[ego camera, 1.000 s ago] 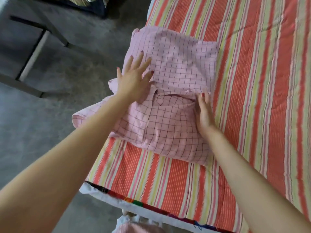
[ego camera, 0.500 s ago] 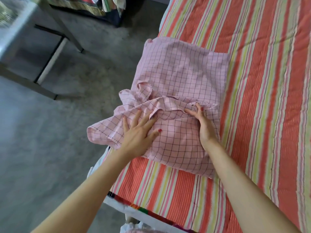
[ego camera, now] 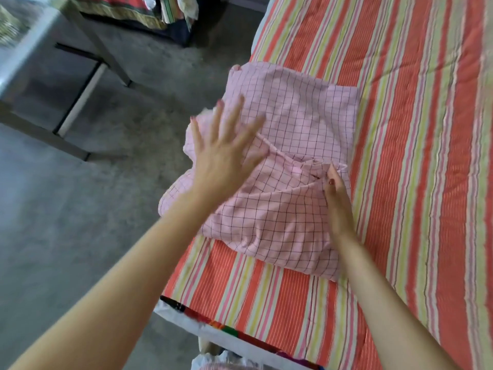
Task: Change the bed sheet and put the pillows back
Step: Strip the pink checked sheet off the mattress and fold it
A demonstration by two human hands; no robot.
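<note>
Two hands smoothing a pink checked pillow on a striped bed.

The pillow (ego camera: 290, 166) lies at the bed's (ego camera: 416, 129) left edge. The left hand (ego camera: 224, 153), fingers spread flat, is over it; the right hand (ego camera: 336, 201) pinches its loose cover.

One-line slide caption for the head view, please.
Left hand spread over a pink checked pillow on the striped bed sheet; right hand at its edge.
</note>
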